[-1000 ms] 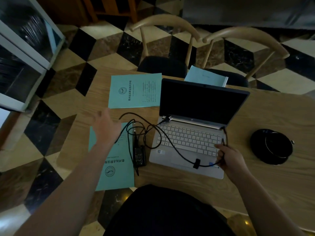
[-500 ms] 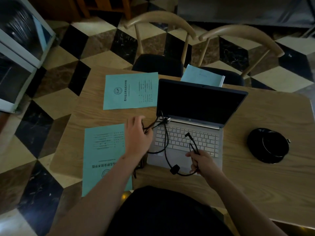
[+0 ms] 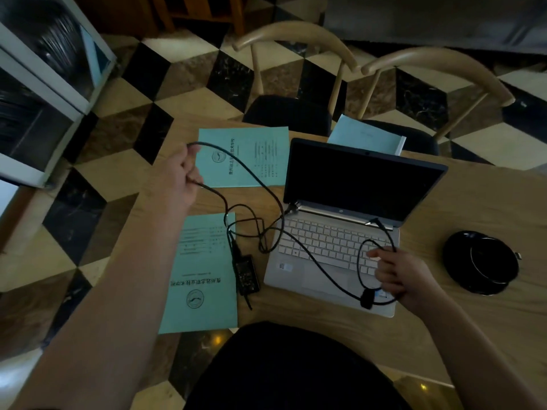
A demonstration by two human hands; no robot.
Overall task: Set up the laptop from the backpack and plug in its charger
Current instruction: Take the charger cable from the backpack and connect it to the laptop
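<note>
While the laptop [image 3: 340, 232] sits open on the worktop [image 3: 473, 202] with its screen dark, the left hand [image 3: 180, 179] grips a loop of charger cable [image 3: 254, 179] out over the left edge, apparently to draw out the tangle. The right hand [image 3: 396, 273] pinches the cable's plug end over the keyboard, keeping the barrel plug [image 3: 374, 222] free. The power brick [image 3: 245, 273] lies just left of the laptop, partly on a teal booklet [image 3: 201, 291].

The scene is dim and underexposed, with the laptop screen [image 3: 361, 179] and the seated person's lap nearly black. Wide-angle distortion bows the floor tiles [image 3: 124, 179] toward the edges, and the shelving [image 3: 38, 84] at upper left is streaked with blur.
</note>
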